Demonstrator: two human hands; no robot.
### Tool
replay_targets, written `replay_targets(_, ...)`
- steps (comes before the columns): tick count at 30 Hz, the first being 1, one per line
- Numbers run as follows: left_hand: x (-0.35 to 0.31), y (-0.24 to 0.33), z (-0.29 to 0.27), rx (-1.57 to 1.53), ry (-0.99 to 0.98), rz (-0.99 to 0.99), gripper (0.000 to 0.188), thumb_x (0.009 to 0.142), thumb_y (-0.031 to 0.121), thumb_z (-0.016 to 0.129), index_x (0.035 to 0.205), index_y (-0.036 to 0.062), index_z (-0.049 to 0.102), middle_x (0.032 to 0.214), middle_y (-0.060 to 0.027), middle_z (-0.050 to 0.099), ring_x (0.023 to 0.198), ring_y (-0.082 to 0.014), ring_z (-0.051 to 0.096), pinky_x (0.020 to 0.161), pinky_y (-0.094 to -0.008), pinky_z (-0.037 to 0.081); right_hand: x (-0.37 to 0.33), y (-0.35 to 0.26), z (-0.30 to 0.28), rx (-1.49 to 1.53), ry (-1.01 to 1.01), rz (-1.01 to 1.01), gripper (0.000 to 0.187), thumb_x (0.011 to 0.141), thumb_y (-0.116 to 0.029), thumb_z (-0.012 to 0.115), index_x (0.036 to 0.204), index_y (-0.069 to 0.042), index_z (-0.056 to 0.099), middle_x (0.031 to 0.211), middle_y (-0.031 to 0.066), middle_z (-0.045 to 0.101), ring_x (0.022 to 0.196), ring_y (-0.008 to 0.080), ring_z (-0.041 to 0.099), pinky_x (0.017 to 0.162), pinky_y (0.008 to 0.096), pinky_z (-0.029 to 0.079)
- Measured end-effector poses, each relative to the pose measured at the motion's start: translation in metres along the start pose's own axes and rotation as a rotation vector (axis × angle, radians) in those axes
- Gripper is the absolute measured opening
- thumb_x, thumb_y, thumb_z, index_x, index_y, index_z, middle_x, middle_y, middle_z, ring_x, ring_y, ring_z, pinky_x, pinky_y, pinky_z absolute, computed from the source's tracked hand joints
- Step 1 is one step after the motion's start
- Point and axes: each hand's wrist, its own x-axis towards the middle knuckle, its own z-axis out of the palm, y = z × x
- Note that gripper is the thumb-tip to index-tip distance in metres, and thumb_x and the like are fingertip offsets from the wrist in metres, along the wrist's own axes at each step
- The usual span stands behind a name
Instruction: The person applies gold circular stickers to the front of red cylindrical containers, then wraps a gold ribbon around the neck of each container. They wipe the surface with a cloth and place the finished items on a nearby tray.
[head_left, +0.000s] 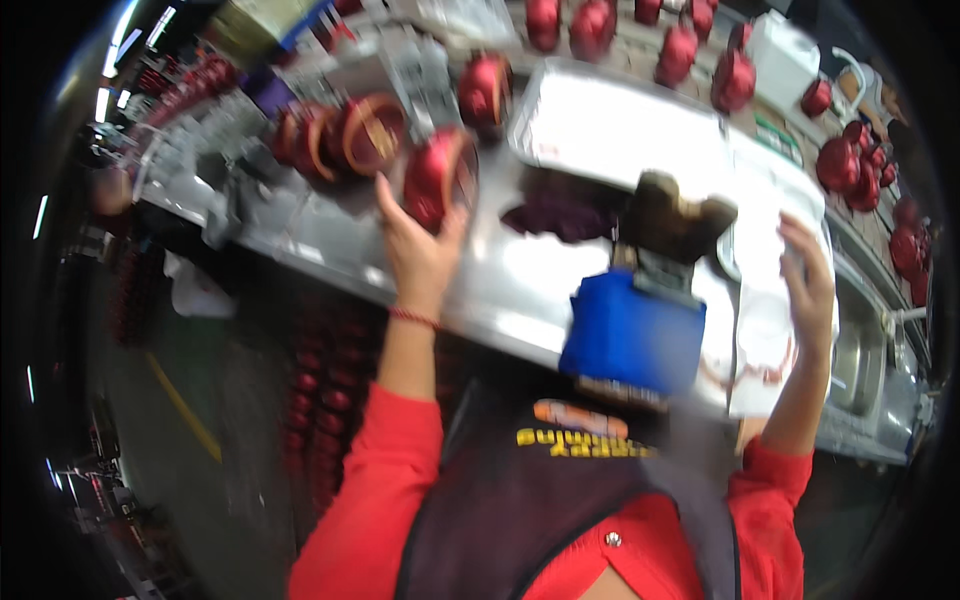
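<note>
My left hand point(423, 255) is at the near side of a glossy red, rounded hollow piece point(432, 180) with a brown rim. Its thumb overlaps the piece's lower edge while a finger stretches out past the left side; motion blur hides how firmly they touch. Two similar red pieces with brown rims point(372, 135) stand just left of it on the metal bench point(500, 310). Over white sheet material point(765, 340) at the right, my right hand point(808, 275) is raised with its fingers apart, and nothing shows in it.
A blue block-shaped fixture point(635, 330) with a dark brown notched top point(675, 215) stands between my arms. Behind it are a dark purple cloth point(565, 215) and a white tray point(620, 115). More red pieces point(735, 80) line the back. A steel sink point(855, 350) is at right.
</note>
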Motion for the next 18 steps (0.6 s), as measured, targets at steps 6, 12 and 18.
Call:
replay_targets(6,0.001,0.01,0.018,-0.049,0.034,-0.037,0.093,0.077,0.015,0.084,0.149,-0.0051,0.028,0.13,-0.0312,0.053,0.119,-0.0474,0.054,0.105,-0.0509,0.044,0.011,-0.009,0.01,0.049,0.032,-0.06,0.028,0.091,0.004,0.06,0.117,0.002,0.068,0.138,0.0189,0.063,0.135,0.0339,0.056,0.113,0.0408,0.042)
replay_targets(12,0.009,-0.021,0.022,-0.008,0.085,-0.045,0.087,0.076,0.012,0.082,0.145,-0.0049,0.032,0.127,-0.0292,0.054,0.117,-0.0457,0.055,0.102,-0.0501,0.046,0.005,-0.002,0.013,0.11,0.025,-0.024,0.027,0.091,0.004,0.059,0.117,0.002,0.068,0.14,0.0181,0.061,0.135,0.0324,0.056,0.112,0.0394,0.042)
replay_targets(18,0.044,-0.036,0.037,0.022,0.146,-0.125,0.084,0.078,0.013,0.081,0.145,-0.0038,0.033,0.127,-0.0295,0.055,0.119,-0.0451,0.055,0.103,-0.0492,0.046,0.009,0.005,0.009,0.155,0.004,0.001,0.026,0.094,0.002,0.059,0.119,0.001,0.067,0.143,0.0167,0.059,0.137,0.031,0.054,0.114,0.0389,0.039)
